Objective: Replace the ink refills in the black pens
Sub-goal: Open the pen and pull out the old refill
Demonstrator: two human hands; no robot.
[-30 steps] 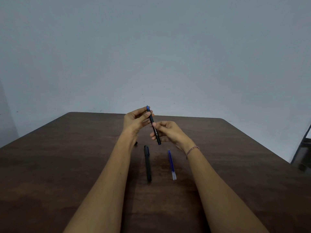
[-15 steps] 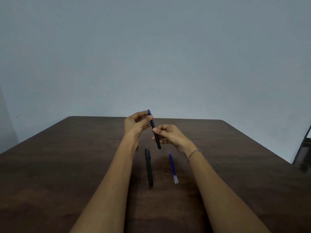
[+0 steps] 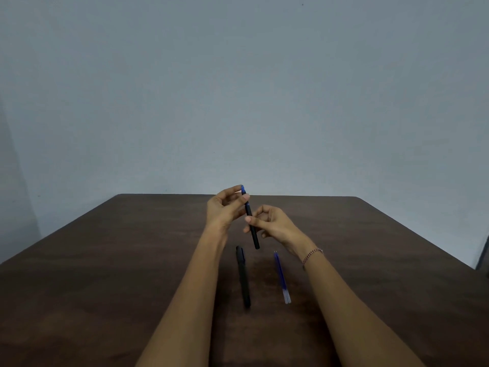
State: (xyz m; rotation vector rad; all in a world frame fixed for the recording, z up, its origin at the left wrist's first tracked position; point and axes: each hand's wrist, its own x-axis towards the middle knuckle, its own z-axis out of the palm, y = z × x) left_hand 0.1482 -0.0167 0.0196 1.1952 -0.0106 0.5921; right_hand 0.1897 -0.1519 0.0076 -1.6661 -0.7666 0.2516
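**lurker_07:** Watching your feed. Anything different from 1 second back?

**me:** Small thing, but it matters. My left hand (image 3: 225, 210) pinches the top of the blue refill (image 3: 244, 197) between thumb and fingertips. My right hand (image 3: 277, 223) has its grip curled round the middle of the black barrel (image 3: 253, 231), which is tilted and up in the air. Compared with 1 second ago there's more blue showing between the 2 grips, so I read it as the refill sliding out of the barrel, not going in. Could be wrong, it's tiny on my screen.

**lurker_07:** And the rest of the stuff?

**me:** Below the right grip and toward me, the second black pen (image 3: 243, 276) lies flat on the table (image 3: 132, 260). The spare refill (image 3: 281, 276) lies beside it, under my right wrist, not touching it. Neither has shifted.

**lurker_07:** So how far along?

**me:** Early, I'd say. 1 pen is mid-swap, the other looks untouched. Next I want a straight pull along the barrel, since a thin tube like that probably bends if I yank sideways.
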